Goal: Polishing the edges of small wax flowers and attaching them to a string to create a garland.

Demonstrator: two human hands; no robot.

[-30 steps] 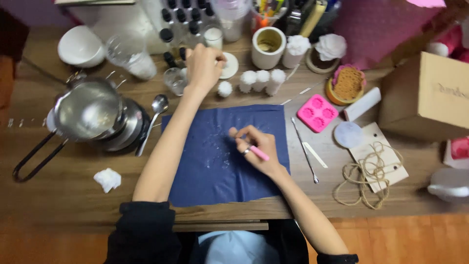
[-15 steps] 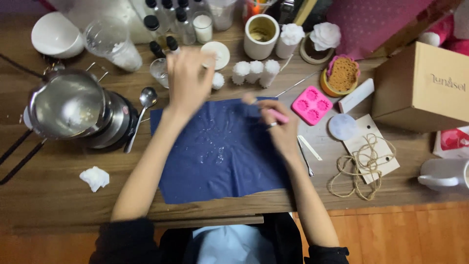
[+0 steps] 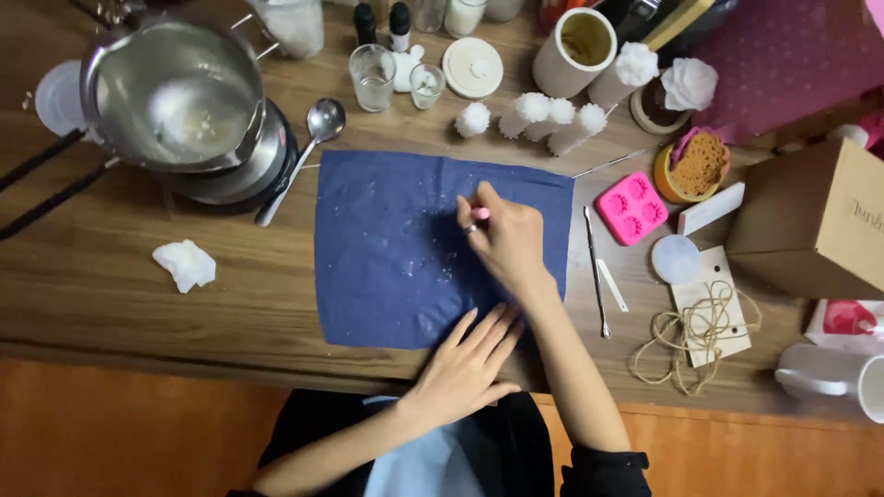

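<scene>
Pink tool (image 3: pixel 480 213) mostly hidden, right hand (image 3: pixel 512 241)

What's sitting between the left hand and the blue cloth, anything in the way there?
Nothing visible is in the way. The left hand already lies flat on the near edge of the blue cloth, fingers spread on the fabric. The right hand rests further up the same cloth, pinching a small pink tool.

1 blue cloth (image 3: pixel 396 248), 1 metal pot (image 3: pixel 175 92), 1 spoon (image 3: pixel 308 147), 2 small glasses (image 3: pixel 373 78), perhaps 5 white puffs (image 3: pixel 472 120), 1 pink mould (image 3: pixel 632 208)
</scene>
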